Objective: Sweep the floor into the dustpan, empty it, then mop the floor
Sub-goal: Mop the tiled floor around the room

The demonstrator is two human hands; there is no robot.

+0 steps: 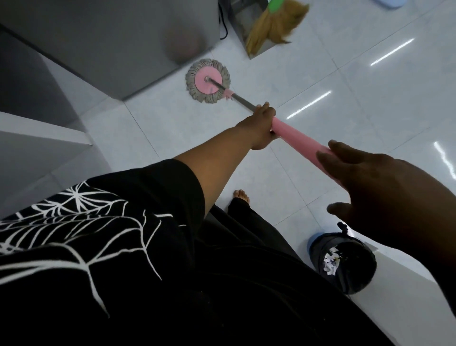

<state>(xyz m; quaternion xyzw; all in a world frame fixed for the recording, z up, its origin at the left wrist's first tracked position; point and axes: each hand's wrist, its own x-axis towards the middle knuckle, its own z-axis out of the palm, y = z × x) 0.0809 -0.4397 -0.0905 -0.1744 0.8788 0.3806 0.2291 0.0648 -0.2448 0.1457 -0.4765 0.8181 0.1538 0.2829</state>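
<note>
A round mop head (208, 81) with grey strands and a pink disc lies flat on the white tiled floor (345, 103) beside a grey cabinet. Its metal pole runs back into a pink handle (299, 139). My left hand (262, 126) grips the handle where the pink part begins. My right hand (370, 182) is close to the camera, fingers spread and straight, its fingertips over the handle's near end. A straw broom (276, 24) with a green collar leans in a metal dustpan (249, 32) at the top.
A grey cabinet (111, 44) and white shelf edges (44, 138) fill the left. A black bin (345, 261) holding paper scraps stands at lower right by a white ledge. My bare foot (241, 196) is on the tiles. A blue object (391, 3) shows at the top right.
</note>
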